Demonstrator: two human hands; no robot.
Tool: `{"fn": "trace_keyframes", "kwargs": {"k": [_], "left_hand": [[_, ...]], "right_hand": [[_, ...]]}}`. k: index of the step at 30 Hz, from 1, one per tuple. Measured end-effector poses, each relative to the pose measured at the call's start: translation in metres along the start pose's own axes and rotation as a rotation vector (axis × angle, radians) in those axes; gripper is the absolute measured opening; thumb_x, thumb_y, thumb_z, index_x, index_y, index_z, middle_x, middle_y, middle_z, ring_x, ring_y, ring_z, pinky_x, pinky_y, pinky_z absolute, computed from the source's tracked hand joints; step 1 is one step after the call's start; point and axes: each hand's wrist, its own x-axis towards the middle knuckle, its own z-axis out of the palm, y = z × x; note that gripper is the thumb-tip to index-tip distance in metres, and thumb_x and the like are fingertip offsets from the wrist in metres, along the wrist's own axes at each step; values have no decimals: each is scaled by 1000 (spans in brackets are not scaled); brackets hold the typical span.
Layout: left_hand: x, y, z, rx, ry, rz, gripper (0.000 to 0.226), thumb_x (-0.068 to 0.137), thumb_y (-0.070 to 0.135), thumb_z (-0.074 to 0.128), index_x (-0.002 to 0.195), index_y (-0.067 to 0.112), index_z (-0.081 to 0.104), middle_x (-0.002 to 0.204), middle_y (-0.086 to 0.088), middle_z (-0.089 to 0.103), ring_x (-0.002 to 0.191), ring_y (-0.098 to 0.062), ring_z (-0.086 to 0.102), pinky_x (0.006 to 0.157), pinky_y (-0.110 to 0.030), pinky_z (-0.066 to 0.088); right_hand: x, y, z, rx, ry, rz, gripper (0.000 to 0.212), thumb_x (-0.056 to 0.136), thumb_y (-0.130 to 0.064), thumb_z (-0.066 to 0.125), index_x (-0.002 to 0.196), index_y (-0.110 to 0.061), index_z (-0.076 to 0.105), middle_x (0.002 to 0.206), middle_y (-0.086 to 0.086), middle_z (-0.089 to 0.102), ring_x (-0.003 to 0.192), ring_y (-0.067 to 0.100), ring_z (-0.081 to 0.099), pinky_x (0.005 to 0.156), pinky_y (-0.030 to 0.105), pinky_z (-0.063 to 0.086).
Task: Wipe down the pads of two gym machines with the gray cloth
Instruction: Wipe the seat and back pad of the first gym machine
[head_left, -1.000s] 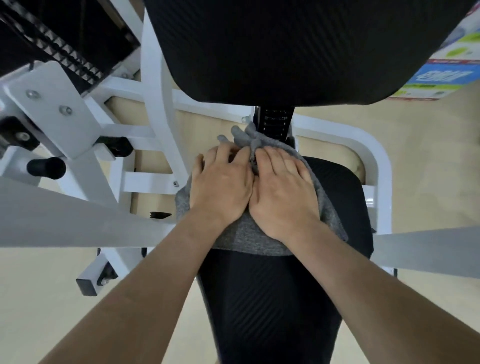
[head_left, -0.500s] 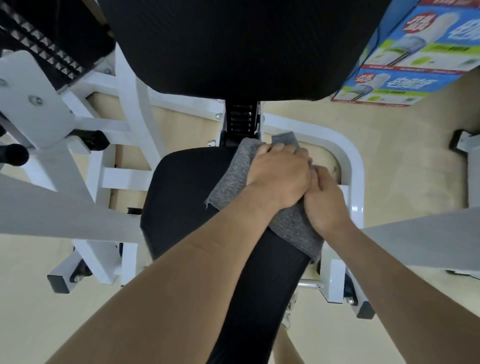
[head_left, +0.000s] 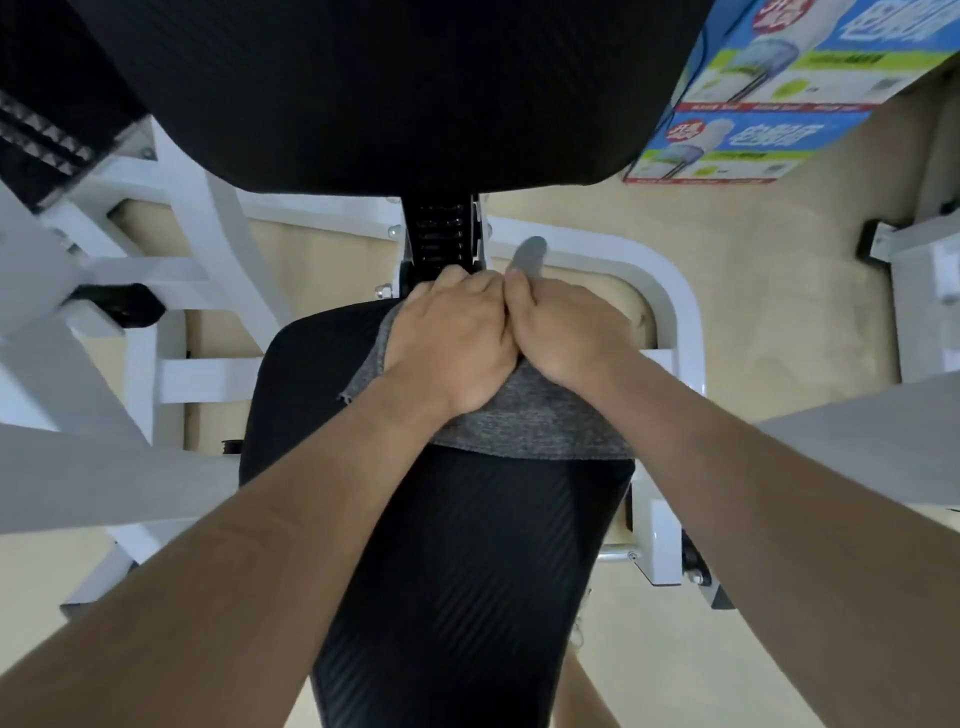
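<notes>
Both hands, left hand (head_left: 451, 343) and right hand (head_left: 563, 332), have slid the gray knit cloth (head_left: 524, 421) back to the black ribbed seat pad's (head_left: 457, 561) twelve-o'clock edge, fingers pressing flat; that sweep looks nearly finished.

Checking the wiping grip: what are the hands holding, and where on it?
Both hands, left and right, press the gray cloth onto the seat pad, covering its far part.

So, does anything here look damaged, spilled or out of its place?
Nothing stands out. Both hands, left hand and right hand, press the gray cloth flat on the far end of the black seat pad. The pad surface looks whole, and the floor shows no spill.
</notes>
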Motion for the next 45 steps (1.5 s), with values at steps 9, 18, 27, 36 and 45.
{"fn": "trace_keyframes", "kwargs": {"k": [9,18,27,36,45], "left_hand": [[34,53,8,97,-88,72,35,100,30,25,81,18,51,85,-2,59,78,-21,47,65,-34,32],[40,85,23,213,-192,332,33,92,36,40,97,20,68,108,-4,64,87,-22,47,73,-34,32],[-27,73,25,77,-120,527,42,89,37,31,102,26,70,125,9,57,130,-14,36,114,-39,16],[-101,74,7,329,-319,791,34,90,33,40,79,30,73,126,7,55,140,-16,22,117,-47,9],[-31,95,14,245,-295,828,42,75,38,33,75,28,74,91,7,69,94,-18,57,93,-39,38]], "right_hand": [[-31,43,9,706,167,318,45,102,-35,21,90,-13,58,88,4,62,88,19,56,85,33,41],[-84,56,40,797,297,470,38,103,-18,13,116,-5,46,117,16,55,93,23,46,72,24,30],[-152,15,78,1115,507,415,48,104,-36,16,136,-8,39,126,12,53,113,21,51,82,21,30],[-245,-19,113,948,364,443,43,98,-37,20,127,-10,36,111,13,55,97,33,55,79,46,48],[-180,-6,100,677,447,543,67,94,-47,13,136,0,33,120,21,51,102,36,57,70,42,45]]}}
